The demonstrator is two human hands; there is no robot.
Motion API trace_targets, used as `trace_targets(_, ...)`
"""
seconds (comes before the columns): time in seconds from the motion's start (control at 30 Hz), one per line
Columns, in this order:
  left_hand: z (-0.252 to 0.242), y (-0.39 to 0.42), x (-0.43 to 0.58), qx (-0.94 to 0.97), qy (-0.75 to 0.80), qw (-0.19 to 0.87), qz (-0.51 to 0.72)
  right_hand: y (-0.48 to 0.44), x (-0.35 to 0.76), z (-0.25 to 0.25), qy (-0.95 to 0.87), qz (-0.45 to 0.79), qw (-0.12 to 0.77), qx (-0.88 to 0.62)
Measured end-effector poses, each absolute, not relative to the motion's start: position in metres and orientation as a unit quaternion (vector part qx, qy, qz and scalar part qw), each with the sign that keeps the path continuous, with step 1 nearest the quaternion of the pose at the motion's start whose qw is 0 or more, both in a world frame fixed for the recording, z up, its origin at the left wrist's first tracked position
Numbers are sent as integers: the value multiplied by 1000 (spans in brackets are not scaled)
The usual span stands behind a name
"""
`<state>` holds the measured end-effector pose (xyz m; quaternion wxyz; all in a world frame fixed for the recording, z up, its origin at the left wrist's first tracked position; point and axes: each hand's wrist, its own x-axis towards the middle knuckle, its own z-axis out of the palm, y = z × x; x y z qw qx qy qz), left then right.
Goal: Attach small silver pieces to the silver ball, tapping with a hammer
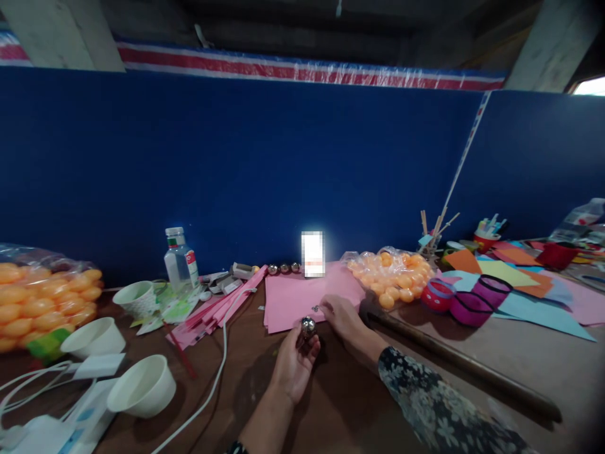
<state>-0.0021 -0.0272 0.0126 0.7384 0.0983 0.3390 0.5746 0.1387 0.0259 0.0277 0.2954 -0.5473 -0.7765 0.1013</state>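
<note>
In my left hand (293,366) is a shiny silver metal ball (308,326), held up between thumb and fingers over the table's near side. My right hand (347,321) reaches in from the right, just above the pink paper's (288,306) front edge. Its thumb and fingertips are pinched at a small dark metallic piece (315,308), too small to name. Behind the paper, several similar metal balls (284,268) sit in a row by the blue partition.
A hammer-like tool with a long wooden handle (467,362) lies to the right. Bagged orange balls (385,277) stand behind it. At left are white paper cups (142,386), a white cable (224,353) and a clear bottle (176,261). Coloured paper (539,315) covers the far right.
</note>
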Motion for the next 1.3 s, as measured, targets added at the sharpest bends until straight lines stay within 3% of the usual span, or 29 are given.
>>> trace_targets(0.17,13,-28,-4,184,321,719,589,-2,142,30,-772,160,360,-499)
trace_targets(0.43,10,-26,-3,208,328,696,604,-16,141,16,-637,432,443,-460)
trace_targets(0.57,8,-26,-3,205,331,693,607,-16,139,10,-567,504,484,-436)
trace_targets(1.1,5,-30,2,274,335,690,580,-19,140,15,-542,537,515,-391)
trace_targets(1.3,7,-30,3,265,350,689,577,-18,140,12,-572,493,521,-397)
